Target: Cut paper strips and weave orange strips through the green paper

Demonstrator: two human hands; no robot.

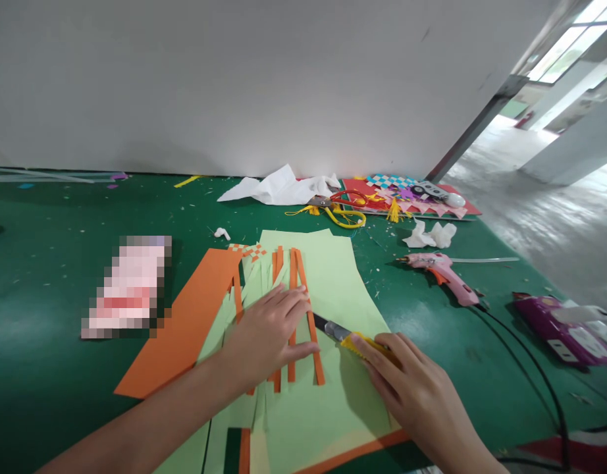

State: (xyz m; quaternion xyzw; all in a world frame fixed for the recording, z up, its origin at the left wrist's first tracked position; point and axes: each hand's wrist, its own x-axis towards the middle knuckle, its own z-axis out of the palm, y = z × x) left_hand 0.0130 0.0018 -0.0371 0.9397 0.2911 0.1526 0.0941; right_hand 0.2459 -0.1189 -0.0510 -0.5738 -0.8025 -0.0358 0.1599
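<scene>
My right hand [412, 382] grips a yellow utility knife [353, 342] whose dark blade points left, its tip beside an orange paper strip. My left hand [271, 329] lies with fingers stretched over several thin orange strips [292, 365] and pale green cut strips, thumb pointing right. Beneath both hands is a large pale green paper sheet [333, 276] with slits in its left part. To the left, an orange paper sheet [185, 316] lies at a slant. A small orange-and-white checkered woven piece [249, 251] rests near its top end.
Behind the paper lie scissors [338, 205] with red and yellow handles and white tissue [278, 187]. On the right are a pink glue gun [444, 273] with its cable, crumpled tissue [429, 234] and a purple box [565, 329]. A red board [474, 207] holds craft pieces. A blurred pink item [128, 289] lies left.
</scene>
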